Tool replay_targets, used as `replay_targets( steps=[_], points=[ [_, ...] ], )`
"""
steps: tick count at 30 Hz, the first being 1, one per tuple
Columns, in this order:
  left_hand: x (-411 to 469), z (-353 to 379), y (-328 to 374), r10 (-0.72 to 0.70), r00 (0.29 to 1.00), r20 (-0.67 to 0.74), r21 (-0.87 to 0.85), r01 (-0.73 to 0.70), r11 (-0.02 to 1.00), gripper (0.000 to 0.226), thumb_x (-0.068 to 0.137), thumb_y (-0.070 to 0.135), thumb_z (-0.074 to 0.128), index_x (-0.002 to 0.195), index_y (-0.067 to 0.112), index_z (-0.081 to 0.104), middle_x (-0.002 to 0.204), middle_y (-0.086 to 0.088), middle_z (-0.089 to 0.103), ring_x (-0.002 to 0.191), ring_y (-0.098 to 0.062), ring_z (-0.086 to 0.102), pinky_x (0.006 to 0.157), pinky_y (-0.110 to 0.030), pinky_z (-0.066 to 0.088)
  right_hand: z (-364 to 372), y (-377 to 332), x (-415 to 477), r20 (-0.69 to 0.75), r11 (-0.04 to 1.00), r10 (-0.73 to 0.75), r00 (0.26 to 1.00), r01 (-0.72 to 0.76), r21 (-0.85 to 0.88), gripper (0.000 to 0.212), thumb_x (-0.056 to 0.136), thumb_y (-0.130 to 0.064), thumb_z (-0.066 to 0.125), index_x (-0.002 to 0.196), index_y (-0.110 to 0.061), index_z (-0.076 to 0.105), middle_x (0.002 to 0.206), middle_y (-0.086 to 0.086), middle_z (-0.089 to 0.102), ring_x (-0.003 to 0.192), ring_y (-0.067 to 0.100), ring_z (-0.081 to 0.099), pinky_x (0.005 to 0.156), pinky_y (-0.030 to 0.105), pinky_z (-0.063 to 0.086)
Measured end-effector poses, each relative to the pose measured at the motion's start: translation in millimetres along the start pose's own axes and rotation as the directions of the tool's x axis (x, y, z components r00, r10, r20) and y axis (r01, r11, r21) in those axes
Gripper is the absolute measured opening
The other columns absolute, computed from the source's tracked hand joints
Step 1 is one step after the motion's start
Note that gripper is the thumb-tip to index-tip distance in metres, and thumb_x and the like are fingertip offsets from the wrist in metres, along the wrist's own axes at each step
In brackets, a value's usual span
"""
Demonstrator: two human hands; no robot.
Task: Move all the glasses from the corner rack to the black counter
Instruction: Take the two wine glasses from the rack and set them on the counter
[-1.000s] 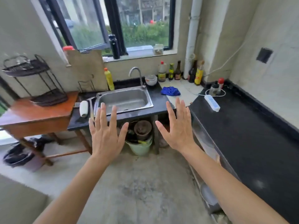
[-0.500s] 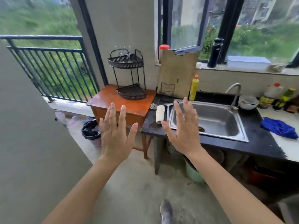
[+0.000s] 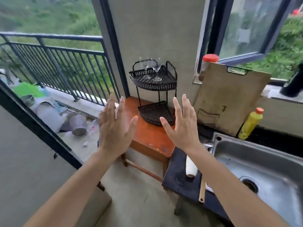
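Note:
A black two-tier corner rack stands on an orange wooden table against the wall. Two clear stemmed glasses stand upright on its top shelf: one on the left and one on the right. The lower shelf looks bare. My left hand and my right hand are raised in front of the table, palms forward, fingers spread, holding nothing. Both hands are below the top shelf and apart from the glasses. The long black counter is out of view.
A steel sink set in a dark top is at the right, with a white roll beside it. A wooden cutting board and a yellow bottle lean at the wall. A balcony railing and clutter are left.
The view has swung left from the sink and black counter to the corner rack and come closer. Both hands stay raised and open.

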State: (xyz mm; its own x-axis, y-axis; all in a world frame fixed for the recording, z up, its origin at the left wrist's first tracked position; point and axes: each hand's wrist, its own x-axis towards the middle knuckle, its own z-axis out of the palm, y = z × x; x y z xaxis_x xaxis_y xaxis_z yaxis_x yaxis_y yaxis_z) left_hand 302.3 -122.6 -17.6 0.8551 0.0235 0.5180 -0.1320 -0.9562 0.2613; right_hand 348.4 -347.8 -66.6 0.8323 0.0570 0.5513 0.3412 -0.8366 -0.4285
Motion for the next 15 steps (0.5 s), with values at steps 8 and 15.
replay_targets(
  steps=[8, 15],
  points=[
    [120.7, 65.2, -53.2, -0.012, 1.0, -0.011, -0.046, 0.011, 0.999, 0.074, 0.098, 0.055, 0.036, 0.158, 0.018, 0.015, 0.167, -0.012, 0.004, 0.154, -0.025, 0.005, 0.123, -0.047, 0.01, 75.4, 15.5, 104.4, -0.004, 0.999, -0.036, 0.999, 0.036, 0.016, 0.077, 0.099, -0.055, 0.05, 0.159, -0.017, 0.022, 0.168, 0.017, 0.013, 0.155, 0.034, 0.017, 0.122, 0.054, 0.023],
    [278.9, 148.8, -99.7, 0.157, 0.987, -0.021, -0.204, -0.158, 0.966, 0.07, 0.1, 0.053, 0.038, 0.157, 0.016, 0.019, 0.166, -0.015, 0.011, 0.153, -0.029, 0.012, 0.123, -0.051, 0.017, 130.9, 30.0, 222.6, -0.174, 0.999, 0.02, 0.985, -0.027, -0.034, 0.078, 0.099, -0.052, 0.055, 0.159, -0.014, 0.024, 0.168, 0.017, 0.014, 0.155, 0.033, 0.018, 0.123, 0.051, 0.025]
  ],
)
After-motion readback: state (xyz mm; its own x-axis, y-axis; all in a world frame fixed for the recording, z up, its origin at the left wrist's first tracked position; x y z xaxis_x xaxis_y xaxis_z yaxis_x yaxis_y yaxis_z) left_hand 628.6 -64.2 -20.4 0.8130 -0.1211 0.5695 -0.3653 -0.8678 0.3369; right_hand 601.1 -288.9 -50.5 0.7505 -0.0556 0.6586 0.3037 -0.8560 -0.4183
